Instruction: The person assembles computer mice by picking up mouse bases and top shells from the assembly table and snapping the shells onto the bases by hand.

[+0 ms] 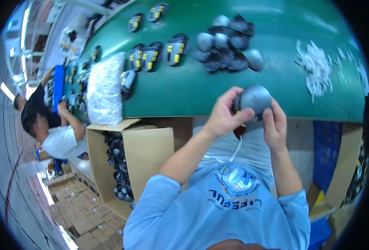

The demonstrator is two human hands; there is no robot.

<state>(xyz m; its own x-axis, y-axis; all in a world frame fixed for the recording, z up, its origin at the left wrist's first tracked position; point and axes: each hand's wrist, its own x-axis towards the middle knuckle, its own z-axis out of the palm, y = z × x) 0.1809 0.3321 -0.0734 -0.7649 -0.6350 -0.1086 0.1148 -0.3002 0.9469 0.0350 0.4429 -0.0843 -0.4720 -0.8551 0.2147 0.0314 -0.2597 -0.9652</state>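
Above the table's near edge, my left hand [225, 114] and my right hand [275, 124] hold a smooth grey domed shell [256, 98] between them. My left fingers and thumb are closed on its left side, where dark and yellow parts show beneath it. At its lower right edge, my right thumb and fingers press together. The underside is hidden from view. Beyond my hands, a pile of similar grey and black domed shells [222, 44] lies on the green table [276, 85].
Several black pieces with yellow blocks [177, 49] lie left of the pile. White strips [316, 68] are heaped at the right. A clear plastic-wrapped bundle [105, 89] lies by an open carton [148, 156] of dark shells. Two people [62, 137] work at the far left.
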